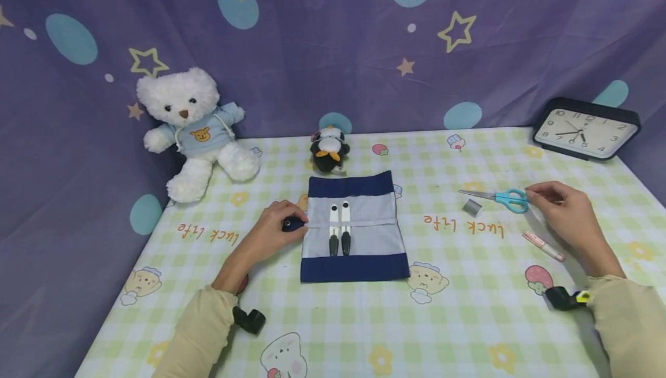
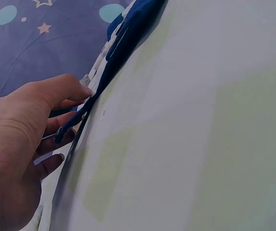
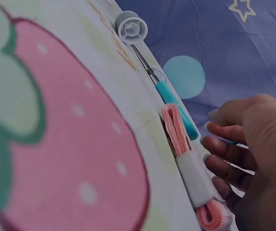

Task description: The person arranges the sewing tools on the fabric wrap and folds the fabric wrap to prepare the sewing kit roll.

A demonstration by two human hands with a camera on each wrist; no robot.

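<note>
Cloth [image 1: 374, 240], navy-banded at its near and far ends, lies spread flat, two white, dark-ended tools [image 1: 346, 216] resting across its thin strap [image 1: 374, 223]. Right of the cloth lies a pink bundle [image 1: 543, 246]. At the cloth's left edge, the left hand [image 1: 274, 225] pinches a navy tab [image 1: 294, 223]; a sharp tug could drag the cloth askew, and the tools may slide if the strap holds them loosely, which I cannot tell. Well right of the cloth, a spool [image 1: 472, 207] lies just short of blue scissors [image 1: 500, 197]; the right hand [image 1: 564, 207] is at their handles, fingers loosely bent, nothing gripped. Lifting by one ring could swing the blades into the spool and set it rolling. Beyond the cloth sits a toy penguin [image 1: 329, 149].
</note>
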